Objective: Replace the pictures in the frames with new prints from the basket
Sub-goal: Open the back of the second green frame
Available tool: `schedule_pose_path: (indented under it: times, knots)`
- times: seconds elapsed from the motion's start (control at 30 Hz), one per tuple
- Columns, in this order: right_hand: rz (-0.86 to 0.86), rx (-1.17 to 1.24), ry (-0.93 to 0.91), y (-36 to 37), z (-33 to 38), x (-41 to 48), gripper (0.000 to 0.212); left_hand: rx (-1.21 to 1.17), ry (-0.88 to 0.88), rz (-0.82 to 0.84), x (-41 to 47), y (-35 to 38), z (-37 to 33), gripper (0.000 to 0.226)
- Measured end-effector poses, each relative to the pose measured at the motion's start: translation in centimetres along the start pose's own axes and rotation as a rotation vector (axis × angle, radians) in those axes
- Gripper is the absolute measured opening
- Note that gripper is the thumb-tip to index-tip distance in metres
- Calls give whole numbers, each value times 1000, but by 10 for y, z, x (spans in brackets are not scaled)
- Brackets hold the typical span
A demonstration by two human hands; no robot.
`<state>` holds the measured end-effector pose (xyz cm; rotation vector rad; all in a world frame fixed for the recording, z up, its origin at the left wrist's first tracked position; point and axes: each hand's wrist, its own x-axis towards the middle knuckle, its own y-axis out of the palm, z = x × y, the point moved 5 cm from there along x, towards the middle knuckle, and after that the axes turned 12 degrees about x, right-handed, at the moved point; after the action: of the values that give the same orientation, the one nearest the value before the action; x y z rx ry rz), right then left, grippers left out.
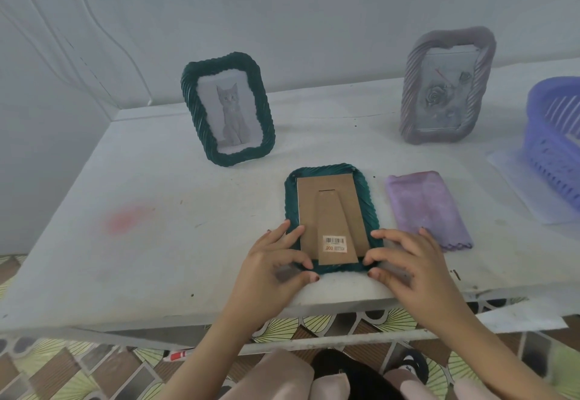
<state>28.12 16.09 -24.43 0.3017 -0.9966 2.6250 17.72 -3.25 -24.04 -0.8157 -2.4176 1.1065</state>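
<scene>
A green ribbed frame (pixel 370 198) lies face down near the table's front edge, its brown cardboard back (pixel 326 208) with a barcode sticker facing up. My left hand (pixel 276 264) holds its near left corner, fingers curled over the rim. My right hand (pixel 405 261) holds the near right corner the same way. A second green frame (pixel 227 107) with a grey cat picture stands at the back left. A lilac frame (pixel 447 85) with a rose picture stands at the back right. The blue plastic basket (pixel 555 139) sits at the right edge; its contents are hidden.
A folded purple cloth (pixel 426 208) lies just right of the face-down frame. A sheet of paper (pixel 527 192) lies under the basket. A reddish stain (pixel 125 220) marks the white table (pixel 157 180) at the left. The wall stands close behind.
</scene>
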Motion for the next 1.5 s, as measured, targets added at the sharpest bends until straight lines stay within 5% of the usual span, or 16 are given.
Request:
schedule_pose_path:
  times: [0.1,0.27,0.4,0.5,0.67,1.5]
  knots:
    - [18,-4,8,-1,1,0,17,-69,-6,-14,0,-2,2,3]
    - [1,70,48,-5,6,3,32,-148,-96,-116,2,-9,0,27]
    - [-38,-88,73,-1,9,17,57,74,-123,-143,9,-6,-8,80]
    - [-59,-150,100,2,8,26,57,93,-121,-61,13,1,-9,100]
    - [-123,-101,120,1,12,33,47,13,-169,-23,14,10,-5,100]
    - [-97,53,206,16,17,32,63,16,-119,16,15,13,-11,94]
